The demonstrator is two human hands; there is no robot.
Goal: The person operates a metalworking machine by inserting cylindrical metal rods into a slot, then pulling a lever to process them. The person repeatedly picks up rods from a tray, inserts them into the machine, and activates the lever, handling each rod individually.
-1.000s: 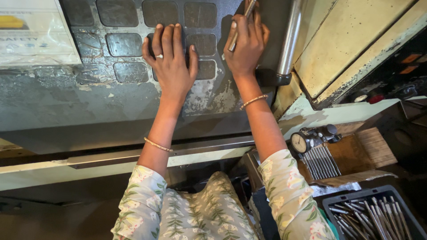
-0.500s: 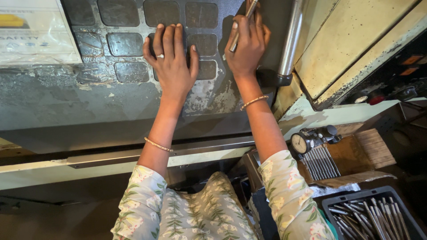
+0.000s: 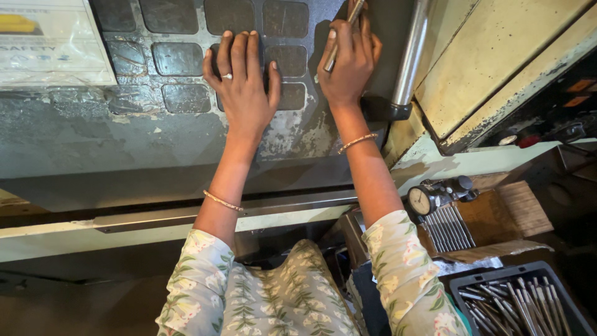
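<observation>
My left hand lies flat, fingers spread, on the dark worn panel of a machine door, covering some of its square dark pads. A ring shows on one finger and a thin bangle on the wrist. My right hand is closed around a thin metal rod held upright against the same panel, just left of a long steel door handle. Both arms wear floral sleeves.
A plastic-covered white sheet is stuck at the panel's upper left. At lower right a dial gauge sits by a wooden block with a row of metal rods, and a dark tray holds several more rods.
</observation>
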